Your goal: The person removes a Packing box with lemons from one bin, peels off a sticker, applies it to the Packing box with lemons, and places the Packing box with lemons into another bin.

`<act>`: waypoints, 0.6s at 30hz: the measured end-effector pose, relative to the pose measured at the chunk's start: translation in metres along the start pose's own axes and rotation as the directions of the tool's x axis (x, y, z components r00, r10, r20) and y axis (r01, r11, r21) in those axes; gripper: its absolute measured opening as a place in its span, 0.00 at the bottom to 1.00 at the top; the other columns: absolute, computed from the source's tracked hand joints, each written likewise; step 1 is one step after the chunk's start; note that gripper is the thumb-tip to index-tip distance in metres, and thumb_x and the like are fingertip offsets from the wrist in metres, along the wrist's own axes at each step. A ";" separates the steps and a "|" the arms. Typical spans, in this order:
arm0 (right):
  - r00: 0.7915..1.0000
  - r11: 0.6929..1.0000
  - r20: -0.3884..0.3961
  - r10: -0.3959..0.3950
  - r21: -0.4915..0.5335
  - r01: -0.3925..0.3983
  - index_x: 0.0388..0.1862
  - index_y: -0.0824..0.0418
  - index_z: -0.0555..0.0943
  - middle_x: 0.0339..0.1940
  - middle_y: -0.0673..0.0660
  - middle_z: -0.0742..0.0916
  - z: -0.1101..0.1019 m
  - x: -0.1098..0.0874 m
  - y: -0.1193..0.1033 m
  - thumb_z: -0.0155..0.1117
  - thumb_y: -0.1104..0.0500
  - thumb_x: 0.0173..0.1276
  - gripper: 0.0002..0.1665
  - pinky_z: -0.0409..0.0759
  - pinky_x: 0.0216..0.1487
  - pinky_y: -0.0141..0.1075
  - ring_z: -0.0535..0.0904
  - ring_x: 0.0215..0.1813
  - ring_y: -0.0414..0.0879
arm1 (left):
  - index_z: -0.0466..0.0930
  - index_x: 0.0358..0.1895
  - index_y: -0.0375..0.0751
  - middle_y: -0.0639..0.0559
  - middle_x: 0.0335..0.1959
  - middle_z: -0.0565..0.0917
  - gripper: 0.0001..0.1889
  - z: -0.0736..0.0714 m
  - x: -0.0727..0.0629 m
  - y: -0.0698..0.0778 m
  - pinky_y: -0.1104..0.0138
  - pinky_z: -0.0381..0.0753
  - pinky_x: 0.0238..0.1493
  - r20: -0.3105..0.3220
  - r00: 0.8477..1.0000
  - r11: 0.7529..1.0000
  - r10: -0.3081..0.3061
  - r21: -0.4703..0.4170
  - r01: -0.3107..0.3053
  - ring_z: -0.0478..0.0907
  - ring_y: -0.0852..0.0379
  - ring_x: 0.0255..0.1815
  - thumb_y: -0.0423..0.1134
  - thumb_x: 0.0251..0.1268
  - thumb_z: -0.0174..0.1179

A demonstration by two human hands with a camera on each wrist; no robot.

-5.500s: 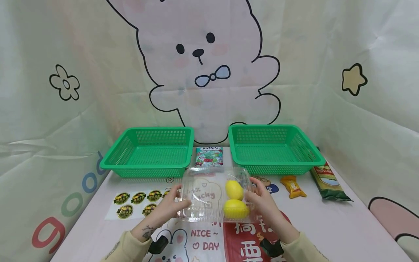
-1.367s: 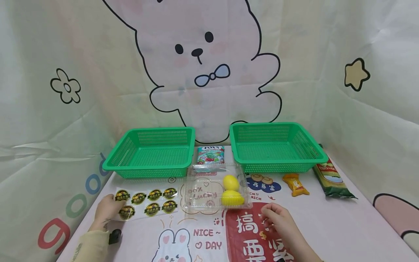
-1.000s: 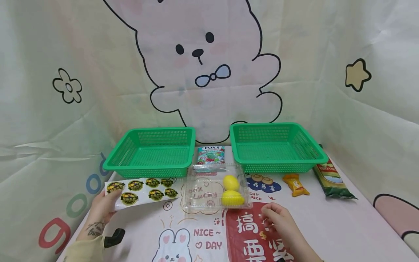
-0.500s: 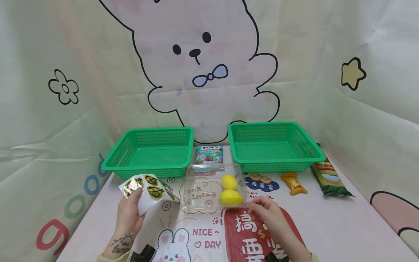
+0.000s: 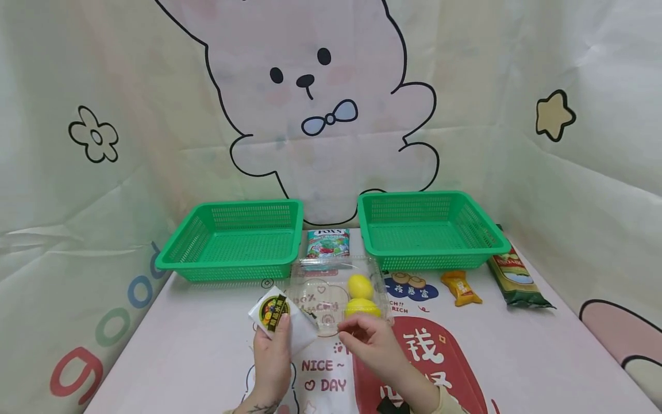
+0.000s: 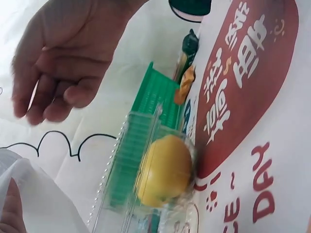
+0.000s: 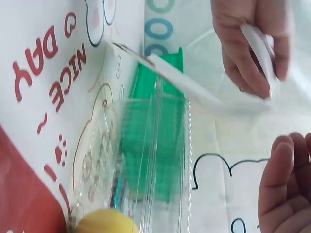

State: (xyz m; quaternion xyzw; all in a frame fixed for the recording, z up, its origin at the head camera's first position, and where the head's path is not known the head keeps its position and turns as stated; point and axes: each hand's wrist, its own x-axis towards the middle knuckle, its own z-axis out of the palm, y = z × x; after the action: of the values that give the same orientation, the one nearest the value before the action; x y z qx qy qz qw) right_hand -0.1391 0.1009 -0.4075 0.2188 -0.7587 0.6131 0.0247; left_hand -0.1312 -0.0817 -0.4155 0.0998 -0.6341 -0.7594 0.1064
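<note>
My left hand point(image 5: 271, 356) grips a white sheet of round stickers point(image 5: 302, 334), thumb on top beside a black, gold and green label. The sheet bends over to the right, as the right wrist view shows along its pale edge point(image 7: 194, 92). My right hand point(image 5: 374, 348) hovers just right of the sheet, fingers loosely bent and holding nothing; the left wrist view shows its bare palm point(image 6: 68, 58). Behind both hands a clear plastic clamshell box point(image 5: 297, 290) lies on the table. Inside its right side are two yellow lemons point(image 5: 360, 286), the nearer one partly hidden by my right hand.
Two green baskets stand at the back, a left basket point(image 5: 227, 271) and a right basket point(image 5: 434, 261). Between them lies a FOX'S candy bag point(image 5: 328, 242). An orange snack packet point(image 5: 460, 288) and a green-and-red food bag point(image 5: 517, 282) lie on the right. Printed cloth covers the table.
My left hand has lifted the sticker sheet off the table's left side and carried it to the middle, where it bends. Earlier both hands held the box; my right hand has moved left.
</note>
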 end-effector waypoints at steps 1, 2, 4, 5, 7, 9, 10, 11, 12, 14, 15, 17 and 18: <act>1.000 1.000 -0.006 -0.024 -0.014 0.024 0.37 0.65 0.81 0.33 0.61 0.84 0.004 0.001 0.000 0.63 0.64 0.61 0.07 0.80 0.34 0.31 0.77 0.33 0.36 | 0.58 0.65 0.36 0.43 0.58 0.70 0.24 0.003 -0.002 -0.001 0.73 0.75 0.52 0.008 1.000 1.000 0.000 0.000 0.000 0.73 0.68 0.51 0.45 0.72 0.45; 0.999 0.999 -0.014 -0.035 -0.023 0.035 0.38 0.65 0.81 0.34 0.60 0.84 0.008 0.002 -0.001 0.65 0.63 0.60 0.08 0.80 0.34 0.31 0.77 0.33 0.38 | 0.58 0.65 0.36 0.43 0.58 0.71 0.24 0.006 -0.004 -0.003 0.74 0.74 0.52 0.016 1.000 1.000 0.000 0.006 0.000 0.73 0.68 0.50 0.44 0.72 0.45; 0.999 0.999 -0.034 -0.013 -0.043 0.012 0.40 0.63 0.80 0.36 0.58 0.83 0.014 0.003 -0.002 0.68 0.61 0.57 0.12 0.80 0.35 0.31 0.77 0.36 0.41 | 0.59 0.64 0.36 0.43 0.57 0.71 0.24 0.010 -0.008 -0.005 0.74 0.75 0.51 0.041 0.999 1.000 -0.017 0.024 0.016 0.73 0.66 0.50 0.44 0.72 0.46; 0.999 0.998 -0.040 0.005 -0.056 -0.007 0.41 0.62 0.80 0.37 0.57 0.83 0.017 0.004 -0.003 0.69 0.59 0.56 0.15 0.79 0.35 0.30 0.77 0.37 0.42 | 0.59 0.65 0.37 0.42 0.58 0.72 0.24 0.012 -0.010 -0.006 0.74 0.75 0.50 0.054 0.998 0.999 -0.024 0.036 0.022 0.74 0.64 0.51 0.44 0.71 0.46; 0.998 0.996 -0.048 0.040 -0.078 -0.044 0.44 0.61 0.79 0.40 0.55 0.82 0.021 0.005 -0.003 0.72 0.57 0.54 0.19 0.79 0.36 0.31 0.76 0.39 0.44 | 0.58 0.65 0.36 0.41 0.58 0.71 0.24 0.014 -0.012 -0.007 0.71 0.76 0.51 0.088 0.996 0.999 -0.027 0.041 0.024 0.73 0.60 0.53 0.43 0.71 0.47; 0.996 0.992 -0.053 0.067 -0.100 -0.072 0.45 0.59 0.78 0.41 0.53 0.82 0.023 0.005 -0.002 0.72 0.55 0.53 0.21 0.78 0.35 0.31 0.74 0.38 0.44 | 0.57 0.65 0.35 0.40 0.60 0.70 0.25 0.014 -0.014 -0.008 0.68 0.76 0.53 0.116 0.993 0.999 -0.032 0.046 0.027 0.72 0.56 0.56 0.43 0.71 0.47; 0.996 0.991 -0.057 0.072 -0.110 -0.078 0.45 0.58 0.78 0.41 0.52 0.82 0.024 0.004 -0.002 0.72 0.55 0.53 0.21 0.78 0.35 0.31 0.74 0.38 0.42 | 0.56 0.65 0.35 0.39 0.60 0.70 0.25 0.014 -0.014 -0.008 0.66 0.77 0.53 0.126 0.992 0.999 -0.031 0.045 0.026 0.72 0.54 0.56 0.43 0.71 0.47; 0.995 0.990 -0.064 0.074 -0.117 -0.081 0.44 0.58 0.79 0.40 0.51 0.82 0.024 0.004 -0.001 0.72 0.55 0.54 0.19 0.78 0.34 0.31 0.74 0.37 0.42 | 0.56 0.65 0.34 0.39 0.59 0.70 0.25 0.014 -0.014 -0.008 0.64 0.78 0.53 0.135 0.990 0.999 -0.029 0.045 0.023 0.73 0.53 0.56 0.42 0.71 0.47; 0.995 0.990 -0.073 0.075 -0.116 -0.083 0.43 0.58 0.79 0.39 0.51 0.82 0.024 0.004 0.000 0.71 0.56 0.55 0.17 0.78 0.33 0.31 0.74 0.36 0.40 | 0.57 0.65 0.33 0.38 0.59 0.70 0.25 0.014 -0.014 -0.008 0.63 0.78 0.52 0.147 0.989 0.999 -0.022 0.043 0.016 0.73 0.53 0.55 0.42 0.71 0.47; 0.992 0.990 -0.095 0.078 -0.109 -0.088 0.40 0.58 0.81 0.36 0.51 0.83 0.024 0.003 0.001 0.69 0.57 0.57 0.12 0.78 0.32 0.30 0.74 0.34 0.39 | 0.58 0.64 0.32 0.37 0.58 0.70 0.24 0.012 -0.014 -0.007 0.64 0.78 0.51 0.162 0.987 0.999 -0.010 0.039 0.004 0.75 0.55 0.53 0.41 0.71 0.48; 0.991 0.991 -0.106 0.081 -0.101 -0.091 0.38 0.59 0.81 0.34 0.51 0.83 0.024 0.003 0.002 0.68 0.58 0.58 0.10 0.78 0.31 0.29 0.74 0.32 0.38 | 0.59 0.64 0.32 0.37 0.57 0.71 0.24 0.011 -0.013 -0.006 0.65 0.79 0.50 0.171 0.985 0.999 0.000 0.039 -0.007 0.76 0.57 0.51 0.40 0.70 0.48; 0.988 0.991 -0.123 0.094 -0.083 -0.105 0.35 0.60 0.81 0.30 0.52 0.83 0.024 0.003 0.003 0.66 0.59 0.60 0.07 0.78 0.30 0.28 0.75 0.29 0.37 | 0.61 0.62 0.31 0.36 0.55 0.73 0.23 0.007 -0.011 -0.004 0.67 0.79 0.47 0.186 0.982 0.999 0.023 0.044 -0.032 0.77 0.62 0.48 0.39 0.70 0.49; 0.986 0.991 -0.129 0.103 -0.070 -0.113 0.35 0.61 0.81 0.29 0.52 0.83 0.023 0.004 0.004 0.65 0.59 0.60 0.06 0.78 0.29 0.28 0.75 0.28 0.37 | 0.61 0.62 0.30 0.36 0.54 0.74 0.22 0.005 -0.010 -0.003 0.68 0.79 0.46 0.192 0.981 0.998 0.034 0.048 -0.044 0.77 0.63 0.46 0.38 0.69 0.50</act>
State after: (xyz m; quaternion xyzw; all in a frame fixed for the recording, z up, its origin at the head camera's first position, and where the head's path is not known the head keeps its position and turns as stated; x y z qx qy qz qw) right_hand -0.1383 0.0783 -0.4155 0.1375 -0.7894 0.5964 0.0472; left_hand -0.1230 -0.0735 -0.4170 0.0167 -0.6629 -0.7463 0.0574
